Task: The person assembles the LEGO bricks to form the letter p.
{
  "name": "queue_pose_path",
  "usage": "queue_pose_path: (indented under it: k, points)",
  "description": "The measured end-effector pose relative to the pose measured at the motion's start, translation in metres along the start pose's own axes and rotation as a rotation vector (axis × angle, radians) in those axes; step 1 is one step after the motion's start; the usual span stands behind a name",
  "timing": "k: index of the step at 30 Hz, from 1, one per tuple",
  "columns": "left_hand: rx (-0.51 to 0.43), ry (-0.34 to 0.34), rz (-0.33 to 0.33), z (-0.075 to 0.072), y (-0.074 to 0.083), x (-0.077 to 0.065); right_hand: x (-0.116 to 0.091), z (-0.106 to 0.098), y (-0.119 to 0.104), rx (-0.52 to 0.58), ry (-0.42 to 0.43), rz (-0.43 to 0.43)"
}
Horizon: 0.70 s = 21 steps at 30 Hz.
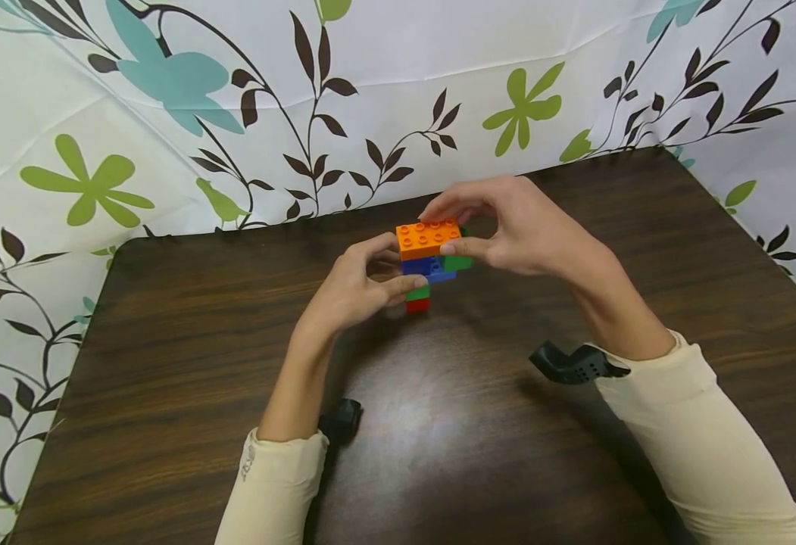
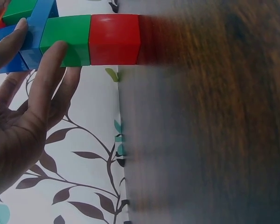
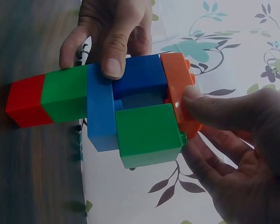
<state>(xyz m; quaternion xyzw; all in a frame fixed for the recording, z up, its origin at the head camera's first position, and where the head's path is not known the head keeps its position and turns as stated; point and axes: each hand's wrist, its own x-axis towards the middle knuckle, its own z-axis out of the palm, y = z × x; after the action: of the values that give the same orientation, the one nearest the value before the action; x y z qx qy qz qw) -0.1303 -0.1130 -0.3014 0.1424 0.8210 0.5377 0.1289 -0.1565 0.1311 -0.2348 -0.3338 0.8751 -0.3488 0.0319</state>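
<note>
A tower of toy building bricks stands upright on the dark wooden table. At its foot is a red brick (image 3: 25, 100), with a green brick (image 3: 65, 93) on it. Above lies a longer light-blue brick (image 3: 101, 116), bearing a dark-blue brick (image 3: 140, 74) and a second green brick (image 3: 147, 135) with a gap between. An orange brick (image 1: 432, 238) spans the top, studs up; whether it is fully seated, I cannot tell. My left hand (image 1: 357, 284) grips the tower around its blue and lower green bricks. My right hand (image 1: 523, 227) pinches the orange brick between thumb and fingers.
The brown wood-grain table (image 1: 186, 363) runs up to a patterned cloth (image 1: 398, 68) with leaves and flowers, hanging behind and at both sides. Black wrist devices (image 1: 575, 363) are worn at both cream sleeves (image 1: 697, 424).
</note>
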Motion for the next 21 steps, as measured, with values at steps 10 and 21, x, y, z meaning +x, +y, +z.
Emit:
queue_pose_path:
  k: [10, 21]
  points:
    - [0.027, 0.004, 0.020, 0.0044, 0.0013, 0.0026, -0.0045, 0.0003, -0.0028, -0.055, 0.008, 0.040]
    - [0.073, 0.027, 0.009, 0.0015, 0.0012, 0.0006, -0.0086, 0.0068, 0.0033, 0.055, 0.039, 0.070]
